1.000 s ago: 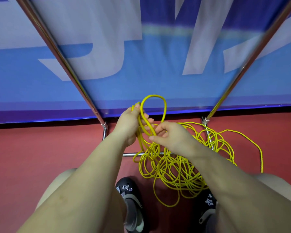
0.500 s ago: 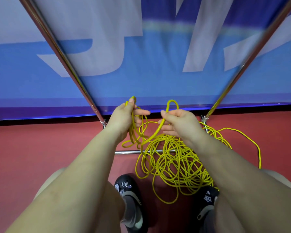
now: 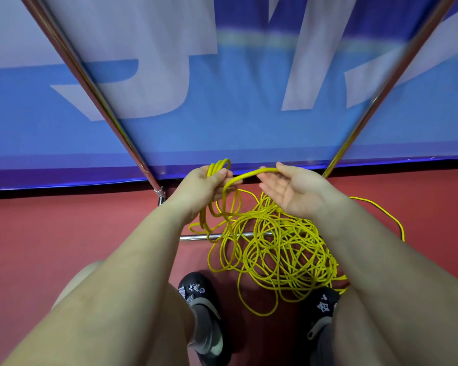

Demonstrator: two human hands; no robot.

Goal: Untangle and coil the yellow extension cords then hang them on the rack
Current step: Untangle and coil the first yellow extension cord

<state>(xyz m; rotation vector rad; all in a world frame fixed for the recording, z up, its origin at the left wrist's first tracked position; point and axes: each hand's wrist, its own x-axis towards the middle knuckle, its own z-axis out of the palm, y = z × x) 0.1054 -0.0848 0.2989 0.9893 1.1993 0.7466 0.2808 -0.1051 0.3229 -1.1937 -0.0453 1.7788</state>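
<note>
yellow cord (image 3: 273,249) loops are clenched in the left grip (image 3: 209,184); one strand is draped over the spread right grip (image 3: 288,188).

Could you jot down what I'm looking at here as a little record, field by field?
Left hand: left hand grips a few gathered loops of yellow cord
Right hand: right hand, palm up, fingers relaxed, a strand lying over the fingertips
Cord: mostly a tangled heap on the red floor
Rack: metal rack, nothing seen hanging on it
Feet: black shoes beside the heap
</note>
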